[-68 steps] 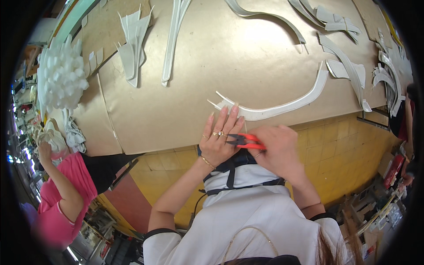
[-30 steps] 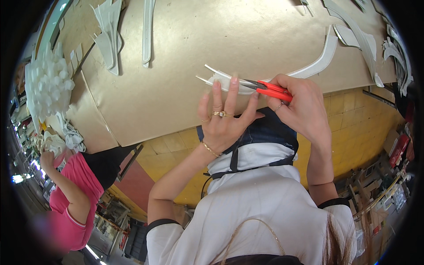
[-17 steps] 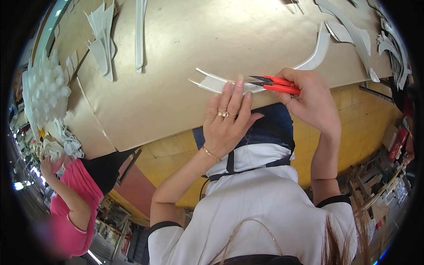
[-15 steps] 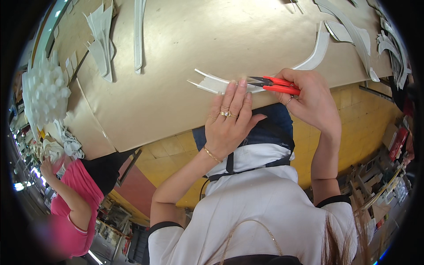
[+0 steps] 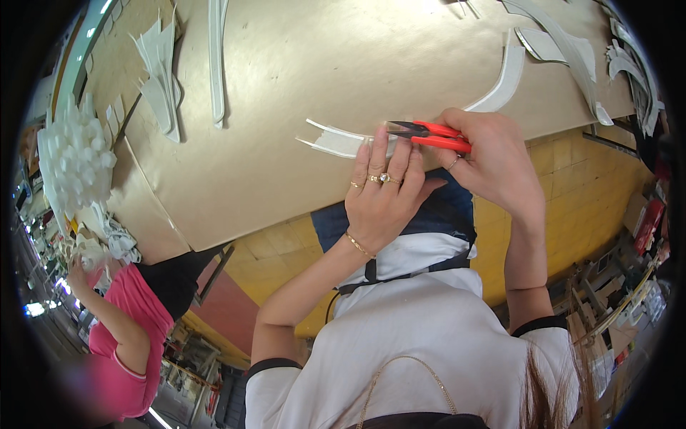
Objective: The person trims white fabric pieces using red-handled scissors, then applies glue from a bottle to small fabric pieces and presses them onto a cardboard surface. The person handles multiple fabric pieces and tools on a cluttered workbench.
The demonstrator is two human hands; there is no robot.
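Note:
A curved white strip, with thin edges sticking out at its left end, lies near the table's front edge. My left hand rests on it, fingers stretched out and pressed down, with rings on them. In my right hand is a pair of thread snips with red handles and dark blades. Their tips point left, right at my left fingertips over the strip. Another curved white length shows beyond my right hand; my hands hide whether the two join.
Bundled white pieces and a long narrow strip lie on the left of the gold-coloured table. More curved pieces sit at the right. A pile of whitish pieces stands far left, near a person in pink.
My left hand has shifted a little right along the strip. The snips and right hand have moved slightly left, and the blades now sit over my left fingertips.

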